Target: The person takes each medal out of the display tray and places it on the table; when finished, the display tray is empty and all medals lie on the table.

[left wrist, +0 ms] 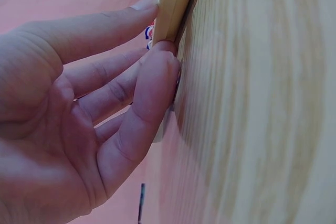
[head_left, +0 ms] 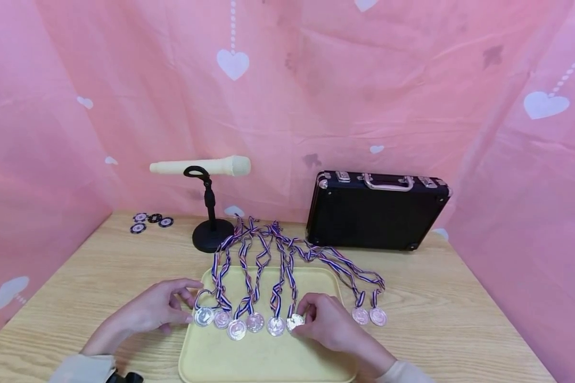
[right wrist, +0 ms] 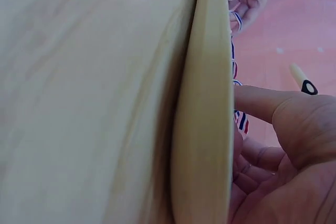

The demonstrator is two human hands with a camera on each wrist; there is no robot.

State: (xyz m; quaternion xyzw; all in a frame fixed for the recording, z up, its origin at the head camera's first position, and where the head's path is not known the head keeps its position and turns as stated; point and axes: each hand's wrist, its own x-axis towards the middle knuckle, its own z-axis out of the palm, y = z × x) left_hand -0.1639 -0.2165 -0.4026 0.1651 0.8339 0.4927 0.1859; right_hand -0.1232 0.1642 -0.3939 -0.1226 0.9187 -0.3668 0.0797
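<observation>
Several shiny medals on striped ribbons lie in a row on the pale yellow tray (head_left: 268,367). At its right end, my right hand (head_left: 328,322) pinches a medal (head_left: 294,322) between thumb and fingers. My left hand (head_left: 160,306) is at the tray's left rim, next to the leftmost medal (head_left: 204,316), its fingers loosely bent. In the left wrist view, the left thumb (left wrist: 105,30) and a fingertip touch the tray's edge (left wrist: 170,9). The tray's side (right wrist: 205,103) hides the right fingertips and the medal in the right wrist view.
Two more medals (head_left: 369,316) lie on the wooden table (head_left: 436,314) right of the tray. Ribbons (head_left: 254,229) tangle behind it. A white microphone (head_left: 196,166) sits on a black stand (head_left: 212,234). A black case (head_left: 376,215) stands at back right, poker chips (head_left: 154,218) at back left.
</observation>
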